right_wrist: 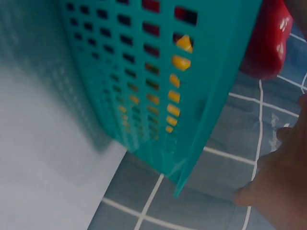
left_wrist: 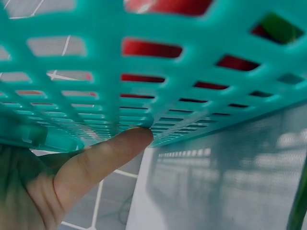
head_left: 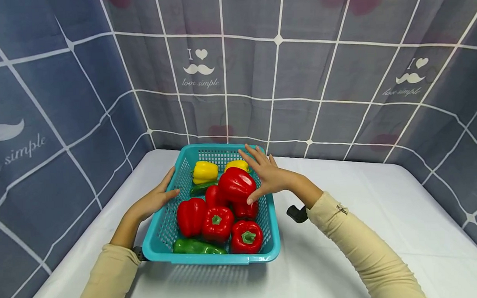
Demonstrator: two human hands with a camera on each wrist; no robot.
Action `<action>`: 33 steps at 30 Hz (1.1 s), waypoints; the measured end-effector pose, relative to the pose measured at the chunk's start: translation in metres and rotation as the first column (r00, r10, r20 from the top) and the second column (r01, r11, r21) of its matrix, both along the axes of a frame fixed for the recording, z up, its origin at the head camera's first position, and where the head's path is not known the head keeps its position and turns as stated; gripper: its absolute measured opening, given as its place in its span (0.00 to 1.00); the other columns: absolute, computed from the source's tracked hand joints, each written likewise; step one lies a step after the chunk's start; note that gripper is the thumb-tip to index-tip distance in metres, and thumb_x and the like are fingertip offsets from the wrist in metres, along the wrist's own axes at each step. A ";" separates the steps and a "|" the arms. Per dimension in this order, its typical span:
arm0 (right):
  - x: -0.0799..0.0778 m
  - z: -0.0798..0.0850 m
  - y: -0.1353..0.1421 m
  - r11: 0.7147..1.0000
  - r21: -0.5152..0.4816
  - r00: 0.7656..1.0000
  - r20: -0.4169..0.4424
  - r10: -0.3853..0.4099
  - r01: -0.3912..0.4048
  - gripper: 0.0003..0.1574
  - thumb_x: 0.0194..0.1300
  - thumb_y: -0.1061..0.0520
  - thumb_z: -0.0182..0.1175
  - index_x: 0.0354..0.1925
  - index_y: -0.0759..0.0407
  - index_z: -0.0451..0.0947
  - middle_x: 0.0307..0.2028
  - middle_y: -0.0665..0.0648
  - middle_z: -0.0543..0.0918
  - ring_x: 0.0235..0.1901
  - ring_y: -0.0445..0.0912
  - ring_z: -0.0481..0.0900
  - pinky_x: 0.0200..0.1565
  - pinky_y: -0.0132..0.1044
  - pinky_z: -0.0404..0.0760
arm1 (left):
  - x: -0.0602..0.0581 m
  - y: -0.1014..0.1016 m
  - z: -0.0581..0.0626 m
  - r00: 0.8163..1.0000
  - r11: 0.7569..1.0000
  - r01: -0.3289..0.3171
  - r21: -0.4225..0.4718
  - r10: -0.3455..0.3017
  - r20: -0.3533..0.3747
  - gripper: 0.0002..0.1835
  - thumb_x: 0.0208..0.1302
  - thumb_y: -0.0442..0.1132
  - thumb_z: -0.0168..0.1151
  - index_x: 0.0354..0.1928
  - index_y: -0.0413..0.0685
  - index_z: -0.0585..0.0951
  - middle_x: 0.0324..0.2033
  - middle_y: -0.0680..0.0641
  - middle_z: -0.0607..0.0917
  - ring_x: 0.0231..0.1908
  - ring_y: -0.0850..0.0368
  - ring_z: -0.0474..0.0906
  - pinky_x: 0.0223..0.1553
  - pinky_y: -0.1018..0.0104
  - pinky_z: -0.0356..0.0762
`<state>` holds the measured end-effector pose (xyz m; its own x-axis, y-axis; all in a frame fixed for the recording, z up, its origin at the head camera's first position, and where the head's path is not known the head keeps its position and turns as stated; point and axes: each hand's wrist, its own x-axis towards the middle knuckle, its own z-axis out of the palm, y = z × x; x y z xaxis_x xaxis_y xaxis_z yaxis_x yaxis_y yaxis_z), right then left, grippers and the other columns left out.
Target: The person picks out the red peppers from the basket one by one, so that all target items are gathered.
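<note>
A turquoise plastic basket [head_left: 214,257] stands on the white table, loaded with peppers. My left hand [head_left: 153,202] lies along its left side, fingers straight; in the left wrist view the thumb [left_wrist: 103,165] touches the perforated wall. Over the right rim, my right hand [head_left: 272,176] is spread, with nothing in its grasp. Its thumb and fingers are around the right side of a large red bell pepper [head_left: 235,183] that sits on top of the pile. That red pepper also rises above the rim in the right wrist view.
Several more red bell peppers [head_left: 218,223] fill the middle and front of the basket. Two yellow peppers [head_left: 205,172] lie at the back, near a dark green vegetable [head_left: 202,188]. A long green pepper [head_left: 198,246] lies along the front wall. A checked curtain [head_left: 247,69] hangs behind the table.
</note>
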<state>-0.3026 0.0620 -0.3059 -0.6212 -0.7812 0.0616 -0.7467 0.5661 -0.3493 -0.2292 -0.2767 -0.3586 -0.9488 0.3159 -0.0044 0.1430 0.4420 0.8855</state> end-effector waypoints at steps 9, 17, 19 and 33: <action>-0.004 -0.007 -0.010 0.990 -0.106 0.994 0.047 0.094 -0.089 0.78 0.38 0.41 0.73 0.71 0.46 0.28 0.72 0.54 0.31 0.70 0.59 0.29 0.62 0.67 0.35 | -0.002 0.002 0.001 1.000 1.000 -0.012 -0.018 0.012 0.002 0.40 0.66 0.33 0.40 0.70 0.46 0.29 0.69 0.36 0.32 0.66 0.32 0.39 0.55 0.37 0.62; -0.008 -0.017 -0.015 0.972 -0.208 0.974 0.168 0.150 -0.114 0.77 0.40 0.47 0.73 0.71 0.43 0.28 0.72 0.50 0.30 0.70 0.53 0.29 0.64 0.63 0.40 | -0.001 0.001 0.001 0.999 1.000 -0.025 -0.017 0.026 0.021 0.39 0.66 0.33 0.40 0.70 0.47 0.29 0.69 0.36 0.32 0.66 0.30 0.39 0.55 0.37 0.62; -0.010 -0.019 -0.015 0.964 -0.237 0.968 0.188 0.166 -0.119 0.76 0.40 0.47 0.73 0.71 0.42 0.29 0.72 0.49 0.31 0.70 0.52 0.30 0.64 0.63 0.45 | 0.000 0.001 0.000 0.999 1.000 -0.025 -0.013 0.025 0.023 0.39 0.66 0.33 0.40 0.70 0.47 0.29 0.69 0.36 0.32 0.66 0.30 0.39 0.55 0.36 0.60; -0.021 -0.035 -0.015 0.910 -0.373 0.892 0.329 0.310 -0.179 0.73 0.44 0.55 0.71 0.71 0.46 0.29 0.71 0.53 0.35 0.69 0.53 0.40 0.55 0.49 0.72 | -0.001 0.000 -0.001 1.000 1.000 -0.014 -0.019 0.014 0.013 0.39 0.67 0.34 0.41 0.70 0.49 0.30 0.70 0.37 0.32 0.66 0.31 0.39 0.56 0.36 0.59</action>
<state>-0.3238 0.0468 -0.3411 -0.4397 -0.8870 0.1408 -0.6224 0.1879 -0.7598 -0.2304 -0.2769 -0.3601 -0.9530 0.3020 -0.0232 0.1247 0.4611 0.8786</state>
